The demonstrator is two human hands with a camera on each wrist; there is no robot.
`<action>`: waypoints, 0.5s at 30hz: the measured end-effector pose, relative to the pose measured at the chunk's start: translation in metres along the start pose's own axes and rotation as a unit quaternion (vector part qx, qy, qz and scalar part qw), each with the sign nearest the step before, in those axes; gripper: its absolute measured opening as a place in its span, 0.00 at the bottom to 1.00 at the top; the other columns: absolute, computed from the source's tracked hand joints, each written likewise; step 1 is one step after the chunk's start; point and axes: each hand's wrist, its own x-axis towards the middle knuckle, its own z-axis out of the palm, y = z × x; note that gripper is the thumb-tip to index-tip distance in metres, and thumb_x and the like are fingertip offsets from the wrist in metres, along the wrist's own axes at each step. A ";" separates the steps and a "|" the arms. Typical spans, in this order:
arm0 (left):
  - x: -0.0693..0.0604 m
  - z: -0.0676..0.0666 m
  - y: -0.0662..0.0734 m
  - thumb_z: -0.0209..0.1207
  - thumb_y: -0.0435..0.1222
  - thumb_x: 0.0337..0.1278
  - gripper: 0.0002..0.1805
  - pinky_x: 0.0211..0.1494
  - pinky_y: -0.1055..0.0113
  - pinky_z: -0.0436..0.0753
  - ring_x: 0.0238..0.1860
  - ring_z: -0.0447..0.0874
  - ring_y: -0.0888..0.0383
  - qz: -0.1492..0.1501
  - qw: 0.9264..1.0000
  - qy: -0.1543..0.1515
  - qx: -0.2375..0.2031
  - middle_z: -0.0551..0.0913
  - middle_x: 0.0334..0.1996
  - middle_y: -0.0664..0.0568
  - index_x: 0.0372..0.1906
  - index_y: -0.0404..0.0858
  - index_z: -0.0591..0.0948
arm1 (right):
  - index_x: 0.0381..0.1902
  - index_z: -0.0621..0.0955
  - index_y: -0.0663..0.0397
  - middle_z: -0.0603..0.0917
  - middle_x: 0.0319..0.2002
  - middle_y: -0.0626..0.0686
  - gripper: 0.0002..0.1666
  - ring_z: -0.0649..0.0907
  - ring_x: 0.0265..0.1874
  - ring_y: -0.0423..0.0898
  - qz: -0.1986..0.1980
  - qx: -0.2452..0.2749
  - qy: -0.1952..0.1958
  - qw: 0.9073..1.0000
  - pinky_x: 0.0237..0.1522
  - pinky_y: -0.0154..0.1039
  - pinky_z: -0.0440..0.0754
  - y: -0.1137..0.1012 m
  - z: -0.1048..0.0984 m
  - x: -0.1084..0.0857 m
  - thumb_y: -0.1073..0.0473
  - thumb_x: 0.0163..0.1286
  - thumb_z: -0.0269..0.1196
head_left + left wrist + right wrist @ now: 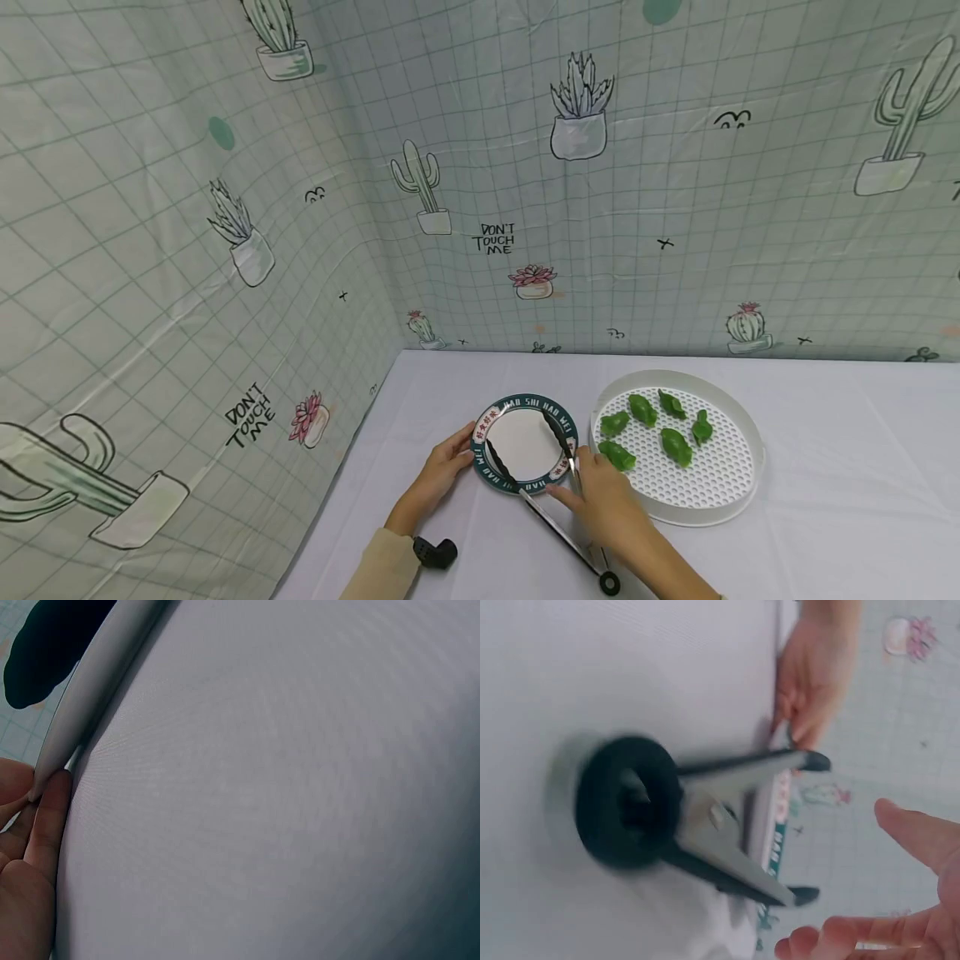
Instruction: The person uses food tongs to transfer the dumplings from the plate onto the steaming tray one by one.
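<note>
The left hand [438, 471] holds the left rim of a round white plate [517, 442] with a dark green lettered border. In the left wrist view, its thumb and fingers pinch the edge of the plate [97, 682]. A pair of tongs [551, 521] with black tips and a black ring end lies spread, its tips over the plate. Over the right arm of the tongs is the right hand [603, 500]. In the right wrist view, this hand's thumb and fingers are spread apart beside the tongs [712, 817]; whether it touches them is unclear.
Right of the plate stands a round white perforated tray [723, 492] with several green leaves [677, 447] scattered on it. A white cloth [847, 467] covers the table. Patterned curtains [480, 167] rise behind and at the left. A black device [435, 552] sits at the left wrist.
</note>
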 end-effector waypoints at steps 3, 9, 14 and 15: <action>0.001 0.000 0.000 0.49 0.27 0.71 0.29 0.73 0.45 0.59 0.72 0.61 0.39 0.007 1.000 -0.003 0.005 0.64 0.72 0.33 0.74 0.25 0.60 | 0.55 0.74 0.76 0.81 0.47 0.71 0.38 0.82 0.47 0.68 -0.003 0.026 0.013 1.000 0.46 0.60 0.83 0.004 -0.017 -0.002 0.45 0.66 0.67; 0.003 -0.004 0.003 0.50 0.27 0.69 0.30 0.74 0.46 0.59 0.71 0.63 0.39 0.005 1.000 -0.008 0.007 0.67 0.69 0.32 0.73 0.25 0.61 | 0.56 0.75 0.63 0.83 0.38 0.58 0.31 0.82 0.33 0.50 -0.007 0.061 0.037 0.997 0.33 0.44 0.83 0.029 -0.048 -0.001 0.46 0.67 0.67; 0.005 -0.010 0.002 0.50 0.26 0.70 0.30 0.73 0.48 0.61 0.71 0.63 0.37 0.002 1.000 -0.010 0.007 0.64 0.71 0.31 0.73 0.24 0.60 | 0.55 0.75 0.62 0.82 0.34 0.51 0.28 0.78 0.29 0.42 -0.028 0.092 0.059 0.994 0.29 0.37 0.79 0.054 -0.071 -0.001 0.47 0.67 0.68; 0.004 -0.011 0.002 0.49 0.26 0.70 0.30 0.73 0.49 0.62 0.71 0.63 0.37 0.002 1.000 -0.012 0.006 0.63 0.71 0.31 0.73 0.24 0.59 | 0.56 0.75 0.62 0.82 0.35 0.50 0.28 0.79 0.30 0.42 -0.029 0.093 0.060 0.993 0.29 0.37 0.79 0.060 -0.077 -0.002 0.48 0.68 0.67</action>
